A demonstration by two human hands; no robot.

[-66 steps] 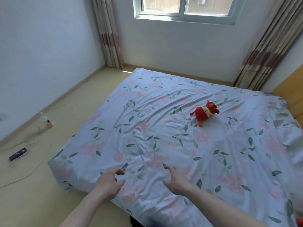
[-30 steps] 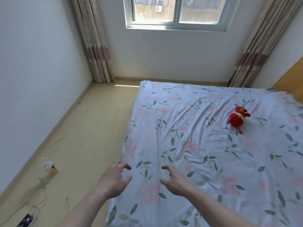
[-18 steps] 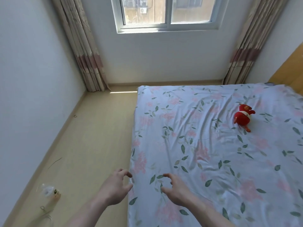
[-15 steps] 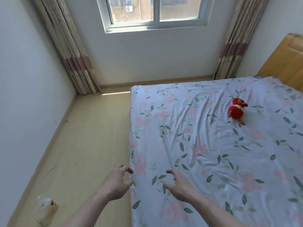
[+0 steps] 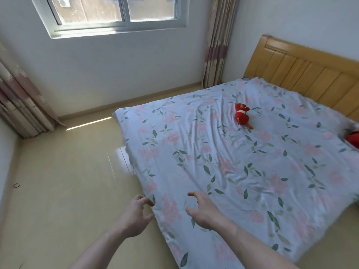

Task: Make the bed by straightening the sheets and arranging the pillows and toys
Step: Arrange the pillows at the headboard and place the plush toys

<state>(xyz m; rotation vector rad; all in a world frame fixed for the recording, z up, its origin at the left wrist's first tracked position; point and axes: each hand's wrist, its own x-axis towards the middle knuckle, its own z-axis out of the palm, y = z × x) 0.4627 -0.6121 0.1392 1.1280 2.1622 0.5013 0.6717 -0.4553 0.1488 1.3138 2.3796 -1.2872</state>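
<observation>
A white sheet (image 5: 223, 171) with pink flowers and green leaves covers the bed, wrinkled through its middle. A small red plush toy (image 5: 241, 116) lies on it toward the headboard. Another red object (image 5: 354, 139) is cut off at the right edge. My left hand (image 5: 136, 215) hovers over the floor just beside the sheet's foot edge, fingers loosely curled and holding nothing. My right hand (image 5: 204, 209) hovers above the sheet near that edge, fingers spread and bent, holding nothing. No pillow is in view.
A wooden headboard (image 5: 310, 74) stands at the right. The window (image 5: 116, 12) and wall face me, with curtains at the left (image 5: 17, 105) and right (image 5: 218, 43). Tan floor (image 5: 64, 181) lies left of the bed.
I have walked along the foot of the bed and turned right, bringing the headboard into view. Both hands stay raised and hold nothing; the left one has passed from above the sheet to above the floor.
</observation>
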